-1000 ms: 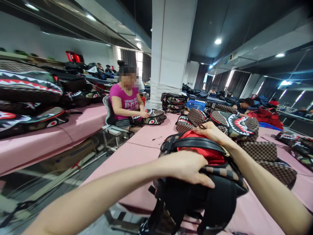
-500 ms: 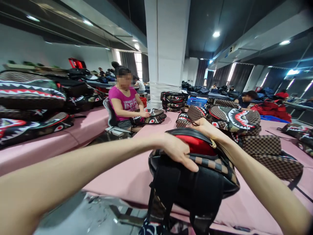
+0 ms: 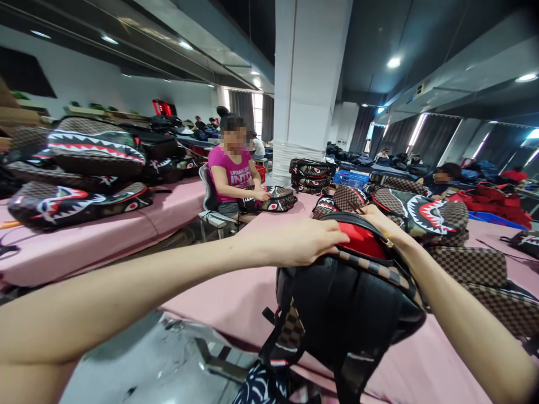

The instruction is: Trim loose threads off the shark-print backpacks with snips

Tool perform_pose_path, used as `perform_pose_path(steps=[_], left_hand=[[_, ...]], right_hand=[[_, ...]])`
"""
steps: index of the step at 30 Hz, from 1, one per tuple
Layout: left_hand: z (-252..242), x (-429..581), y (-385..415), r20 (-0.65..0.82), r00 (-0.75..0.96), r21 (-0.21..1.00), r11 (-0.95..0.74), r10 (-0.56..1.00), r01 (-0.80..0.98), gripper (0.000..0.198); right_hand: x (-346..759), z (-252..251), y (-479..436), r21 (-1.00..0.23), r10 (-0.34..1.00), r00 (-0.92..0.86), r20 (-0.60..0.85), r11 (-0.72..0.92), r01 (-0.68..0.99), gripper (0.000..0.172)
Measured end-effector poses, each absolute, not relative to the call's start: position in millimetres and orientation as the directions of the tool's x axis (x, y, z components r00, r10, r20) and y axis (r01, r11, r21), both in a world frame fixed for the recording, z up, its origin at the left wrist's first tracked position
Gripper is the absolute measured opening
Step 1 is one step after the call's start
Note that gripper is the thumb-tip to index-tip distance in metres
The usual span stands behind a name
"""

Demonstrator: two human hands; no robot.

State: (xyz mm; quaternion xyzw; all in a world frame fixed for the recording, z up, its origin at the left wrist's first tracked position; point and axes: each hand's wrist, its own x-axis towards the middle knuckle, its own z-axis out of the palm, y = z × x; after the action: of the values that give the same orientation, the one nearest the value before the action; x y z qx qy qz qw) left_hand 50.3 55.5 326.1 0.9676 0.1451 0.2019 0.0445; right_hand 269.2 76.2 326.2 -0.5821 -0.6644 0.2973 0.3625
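Observation:
A backpack (image 3: 345, 303) stands on the pink-covered table before me, its black padded back and shoulder straps facing me. Its top is unzipped and shows a red lining (image 3: 360, 240); brown checks run along the near rim. My left hand (image 3: 309, 238) is closed on the near rim at the left of the opening, fingertips by the lining. At the far side, my right hand (image 3: 377, 220) is closed on the upper edge, with a gold zipper pull (image 3: 388, 242) beside its wrist. The right fingertips are partly hidden by the hand.
Checked shark-mouth backpacks (image 3: 433, 210) lie behind and right of mine, others (image 3: 96, 148) on a pink table at left. A seated co-worker (image 3: 236, 168) handles a backpack (image 3: 280, 199) across the table. A blue crate (image 3: 350, 178) stands near the white pillar (image 3: 309, 84).
My view has turned left. My left hand has shifted up along the near rim, its thumb no longer showing on the outside. The backpack's back panel shows more fully; the right hand keeps its hold.

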Motion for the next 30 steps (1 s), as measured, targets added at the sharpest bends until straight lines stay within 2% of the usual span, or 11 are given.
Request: perform_pose_path(steps=[2, 5, 7, 9, 12, 15, 17, 19, 21, 26, 30], left_hand=[[316.0, 31.4, 51.5, 0.422, 0.756, 0.293, -0.864, 0.501, 0.409, 0.024], [288.1, 12.6, 40.4, 0.245, 0.538, 0.622, -0.557, 0.806, 0.550, 0.038], [267.6, 12.8, 31.3, 0.105, 0.528, 0.829, -0.368, 0.843, 0.422, 0.035], [253.2, 21.4, 23.8, 0.024, 0.559, 0.979, -0.133, 0.829, 0.155, 0.035], [245.8, 36.8, 18.5, -0.076, 0.629, 0.955, 0.237, 0.773, -0.176, 0.047], [244.9, 43.0, 18.5, -0.067, 0.704, 0.919, 0.319, 0.707, -0.233, 0.046], [244.0, 42.7, 19.6, 0.030, 0.745, 0.933, 0.248, 0.666, -0.260, 0.041], [243.7, 41.8, 20.7, 0.123, 0.783, 0.931, 0.202, 0.609, -0.304, 0.036], [244.8, 42.6, 21.7, 0.152, 0.830, 0.914, 0.243, 0.537, -0.325, 0.035], [248.0, 49.2, 26.9, 0.192, 0.890, 0.907, 0.272, 0.413, -0.322, 0.035], [246.0, 41.9, 33.0, 0.209, 0.869, 0.941, 0.149, 0.448, -0.303, 0.035]], right_hand=[[272.8, 325.4, 78.9, -0.810, 0.989, -0.036, 0.143, 0.138, 0.570, 0.043], [276.2, 322.9, 87.6, -0.800, 0.985, -0.017, 0.171, 0.149, 0.581, 0.046], [276.1, 323.2, 93.7, -0.800, 0.983, -0.019, 0.185, 0.162, 0.578, 0.049], [274.9, 326.7, 93.6, -0.778, 0.973, -0.021, 0.228, 0.196, 0.597, 0.051], [269.8, 335.1, 68.2, -0.639, 0.840, 0.058, 0.540, 0.364, 0.678, 0.044], [255.9, 335.5, 17.5, -0.400, 0.616, 0.056, 0.786, 0.437, 0.805, 0.028], [243.2, 328.9, -12.8, -0.279, 0.728, -0.164, 0.666, 0.447, 0.850, 0.021], [234.3, 321.0, -29.8, -0.221, 0.815, -0.245, 0.526, 0.409, 0.886, 0.022], [233.9, 316.1, -33.5, -0.270, 0.876, -0.226, 0.427, 0.362, 0.892, 0.025], [256.0, 317.7, -25.7, -0.779, 0.991, -0.110, 0.069, 0.123, 0.615, 0.037], [257.7, 319.4, -24.3, -0.871, 0.993, -0.115, 0.038, 0.089, 0.482, 0.034]])
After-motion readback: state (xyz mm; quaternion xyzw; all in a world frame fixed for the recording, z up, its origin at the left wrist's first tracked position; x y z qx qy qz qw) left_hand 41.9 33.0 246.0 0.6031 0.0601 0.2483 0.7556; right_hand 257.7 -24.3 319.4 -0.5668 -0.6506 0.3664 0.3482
